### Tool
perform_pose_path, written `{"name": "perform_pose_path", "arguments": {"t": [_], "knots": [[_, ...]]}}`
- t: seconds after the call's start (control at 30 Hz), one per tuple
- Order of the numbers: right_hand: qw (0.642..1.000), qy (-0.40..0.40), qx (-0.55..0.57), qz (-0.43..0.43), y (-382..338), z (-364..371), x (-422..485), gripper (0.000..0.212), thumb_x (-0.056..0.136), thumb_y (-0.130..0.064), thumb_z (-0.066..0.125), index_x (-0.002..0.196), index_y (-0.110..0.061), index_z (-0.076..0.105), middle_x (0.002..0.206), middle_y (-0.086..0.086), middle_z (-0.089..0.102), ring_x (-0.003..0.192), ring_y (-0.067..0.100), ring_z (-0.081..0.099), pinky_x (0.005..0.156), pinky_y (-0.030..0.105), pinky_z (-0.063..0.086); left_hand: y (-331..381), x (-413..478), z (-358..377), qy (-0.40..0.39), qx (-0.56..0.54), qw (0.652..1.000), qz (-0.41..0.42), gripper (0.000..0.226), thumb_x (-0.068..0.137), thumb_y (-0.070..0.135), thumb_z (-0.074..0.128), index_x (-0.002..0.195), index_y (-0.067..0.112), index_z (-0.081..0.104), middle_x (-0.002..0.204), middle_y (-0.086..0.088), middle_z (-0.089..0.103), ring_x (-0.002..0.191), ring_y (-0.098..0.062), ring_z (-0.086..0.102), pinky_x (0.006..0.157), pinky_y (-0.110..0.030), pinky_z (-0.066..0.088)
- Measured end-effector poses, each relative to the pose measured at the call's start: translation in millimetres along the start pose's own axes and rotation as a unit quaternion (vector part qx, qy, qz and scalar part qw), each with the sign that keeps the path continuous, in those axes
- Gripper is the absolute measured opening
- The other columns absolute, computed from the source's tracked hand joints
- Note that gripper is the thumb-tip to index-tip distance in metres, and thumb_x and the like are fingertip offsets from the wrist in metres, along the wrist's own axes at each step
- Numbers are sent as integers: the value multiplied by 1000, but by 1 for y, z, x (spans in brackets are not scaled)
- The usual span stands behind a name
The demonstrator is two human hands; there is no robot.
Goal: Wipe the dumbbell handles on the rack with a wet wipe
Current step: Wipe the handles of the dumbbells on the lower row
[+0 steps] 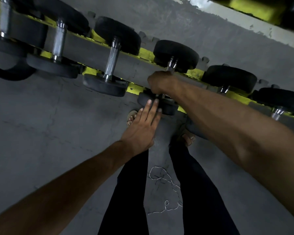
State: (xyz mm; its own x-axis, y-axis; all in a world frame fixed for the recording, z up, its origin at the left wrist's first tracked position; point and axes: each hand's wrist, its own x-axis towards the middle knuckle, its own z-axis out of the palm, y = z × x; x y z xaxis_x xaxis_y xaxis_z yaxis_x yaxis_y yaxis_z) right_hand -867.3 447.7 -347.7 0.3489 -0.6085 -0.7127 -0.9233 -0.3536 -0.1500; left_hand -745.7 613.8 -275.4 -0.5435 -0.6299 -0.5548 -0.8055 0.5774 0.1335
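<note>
Curling the right hand [160, 83] round a dumbbell handle [171, 65] at twelve o'clock on the yellow rack [134, 88], wet wipe presumably hidden inside; pressing the left hand [143, 126], fingers straight, against its near plate [169, 107]. Possibly risking rolling that dumbbell onto sandalled toes [131, 117] by scrubbing too hard. Standing on grey floor mats [41, 116], loose string [161, 173] at five o'clock.

You get one view only, from the wide-angle camera on your head. It faces forward and steeply down. The rack [145, 54] slants across the top, close to you. The floor [41, 124] fills the rest, with your legs [193, 192] at the bottom edge.
</note>
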Motion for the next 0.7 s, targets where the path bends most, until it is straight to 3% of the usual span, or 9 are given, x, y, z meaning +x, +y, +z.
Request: {"name": "perform_pose_path", "arguments": {"t": [0.13, 0.2, 0.33, 0.53, 0.7], "knots": [[992, 9, 105, -73, 13, -5, -24, 11, 89, -20, 65, 90, -9, 63, 96, 10, 68, 95, 31, 67, 75, 33, 53, 10, 0, -3, 12, -42, 999, -28, 94, 90, 26, 55, 163, -1, 3, 168, -28, -19, 158, -42, -12, 128, -50, 16], [970, 60, 206, -111, 29, 1, -45, 14, 89, -21, 68, 85, -7, 69, 89, 8, 71, 86, 27, 68, 72, 34, 53, 18, 2, -6, 24, -67, 996, -45, 92, 89, 23, 57, 163, -1, 9, 170, -27, -12, 159, -40, -8, 128, -50, 18], [923, 162, 340, -81, 73, 20, -102, 8, 91, -17, 67, 86, -10, 70, 83, 1, 70, 78, 20, 66, 62, 27, 40, 45, 11, -16, 48, -82, 995, -33, 93, 86, 26, 60, 163, 0, 16, 172, -23, -2, 160, -36, 0, 129, -50, 13], [929, 206, 308, 6, 156, 64, -157, 21, 97, -41, 60, 90, -21, 64, 85, 0, 69, 82, 24, 66, 67, 38, 50, 111, 40, -23, 40, -90, 995, 28, 95, 85, 28, 61, 165, 5, 15, 172, -21, 2, 160, -36, 2, 129, -49, 13], [941, 273, 200, -17, 190, 97, -179, 19, 101, -35, 48, 97, -23, 63, 92, 6, 70, 79, 30, 66, 60, 35, 45, 156, 59, -20, 6, -93, 993, 69, 93, 89, 28, 61, 166, 13, 12, 172, -20, -4, 160, -36, -2, 128, -51, 14]]}}
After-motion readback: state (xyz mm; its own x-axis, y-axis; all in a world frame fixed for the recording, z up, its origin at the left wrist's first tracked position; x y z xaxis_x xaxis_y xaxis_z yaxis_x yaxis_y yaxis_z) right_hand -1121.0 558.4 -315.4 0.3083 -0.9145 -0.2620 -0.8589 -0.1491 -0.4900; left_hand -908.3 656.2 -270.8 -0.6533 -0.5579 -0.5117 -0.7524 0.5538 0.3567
